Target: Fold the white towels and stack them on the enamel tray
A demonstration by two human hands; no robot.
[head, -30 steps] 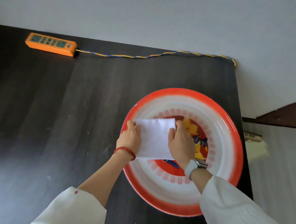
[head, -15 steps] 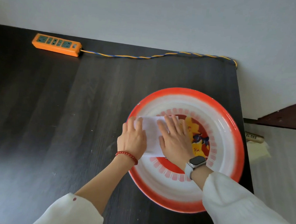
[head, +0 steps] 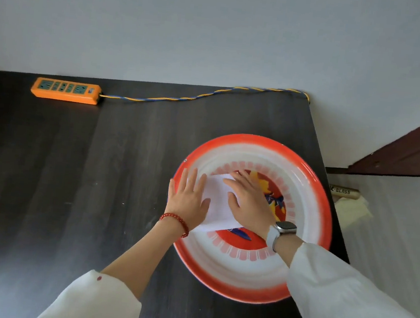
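We see the folded white towel point(head: 218, 206) lying in the left part of the enamel tray point(head: 312, 185) on the desk point(head: 97, 186). Our left hand point(head: 189, 200) and right hand point(head: 249, 205) press flat on it, fingers straight, grasping nothing.

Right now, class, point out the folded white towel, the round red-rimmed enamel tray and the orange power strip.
folded white towel point(head: 218, 203): head view, bare middle.
round red-rimmed enamel tray point(head: 257, 141): head view, far rim.
orange power strip point(head: 65, 90): head view, top face.
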